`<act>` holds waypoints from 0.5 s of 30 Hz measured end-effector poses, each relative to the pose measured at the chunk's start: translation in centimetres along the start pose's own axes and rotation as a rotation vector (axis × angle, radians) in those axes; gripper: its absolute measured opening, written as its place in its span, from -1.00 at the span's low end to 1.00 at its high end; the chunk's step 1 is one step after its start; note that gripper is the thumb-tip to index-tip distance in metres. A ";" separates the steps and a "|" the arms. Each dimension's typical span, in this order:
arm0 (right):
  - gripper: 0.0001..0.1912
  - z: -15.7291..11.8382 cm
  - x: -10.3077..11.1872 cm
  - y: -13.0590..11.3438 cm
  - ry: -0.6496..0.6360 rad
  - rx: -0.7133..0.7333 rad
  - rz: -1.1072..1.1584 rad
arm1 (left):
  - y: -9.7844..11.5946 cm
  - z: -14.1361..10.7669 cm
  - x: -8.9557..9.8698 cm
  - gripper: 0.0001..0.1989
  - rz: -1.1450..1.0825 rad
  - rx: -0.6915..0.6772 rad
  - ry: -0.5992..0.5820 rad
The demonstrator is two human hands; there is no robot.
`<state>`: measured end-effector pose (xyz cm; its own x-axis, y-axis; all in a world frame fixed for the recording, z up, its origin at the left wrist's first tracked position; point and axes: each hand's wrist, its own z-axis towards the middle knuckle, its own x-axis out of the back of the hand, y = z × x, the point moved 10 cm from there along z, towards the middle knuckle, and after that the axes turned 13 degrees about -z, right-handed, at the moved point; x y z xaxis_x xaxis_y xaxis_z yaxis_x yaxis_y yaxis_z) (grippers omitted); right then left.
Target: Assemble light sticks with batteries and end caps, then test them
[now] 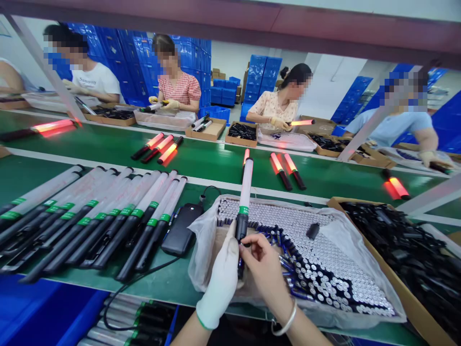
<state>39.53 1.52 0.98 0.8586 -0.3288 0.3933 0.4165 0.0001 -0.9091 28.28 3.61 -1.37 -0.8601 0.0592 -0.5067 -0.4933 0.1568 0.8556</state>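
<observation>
My left hand (225, 271), in a white glove, is wrapped round the black handle of a light baton (246, 192). The baton stands nearly upright, with a pale tube on top and a green band, and its tube is unlit. My right hand (264, 262), bare with a pale bangle at the wrist, pinches thumb and fingertips together against the handle's side. What lies between those fingertips is too hidden to make out. Below both hands is a plastic-lined tray (201, 269) of batteries (324, 278), many standing on end and some blue ones lying loose. A small black piece (313, 231) rests on the batteries.
Several unlit batons (118, 216) lie in a row at left beside a black power bank (182, 229) with a cable. At right is a cardboard box (399, 283) of black parts. Lit batons (281, 170) lie on the green belt (216, 161); co-workers (180, 91) sit beyond it.
</observation>
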 end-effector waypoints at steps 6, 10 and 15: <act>-0.70 2.1 5.2 0.3 0.002 0.039 -0.131 | -2.1 -1.2 -0.6 -0.25 -0.052 0.258 -0.090; -0.79 2.2 7.0 1.5 -0.257 0.175 -0.580 | -2.1 -1.2 -0.9 -0.23 -0.126 0.285 -0.123; -0.77 -0.8 5.5 4.0 -0.434 0.385 -0.969 | -3.2 -1.5 -0.5 -0.10 -0.196 0.369 -0.142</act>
<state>45.68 -1.00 -0.60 0.1237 0.0074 0.9923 0.9632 0.2394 -0.1218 30.11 1.62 -3.75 -0.7155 0.1239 -0.6875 -0.5440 0.5186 0.6596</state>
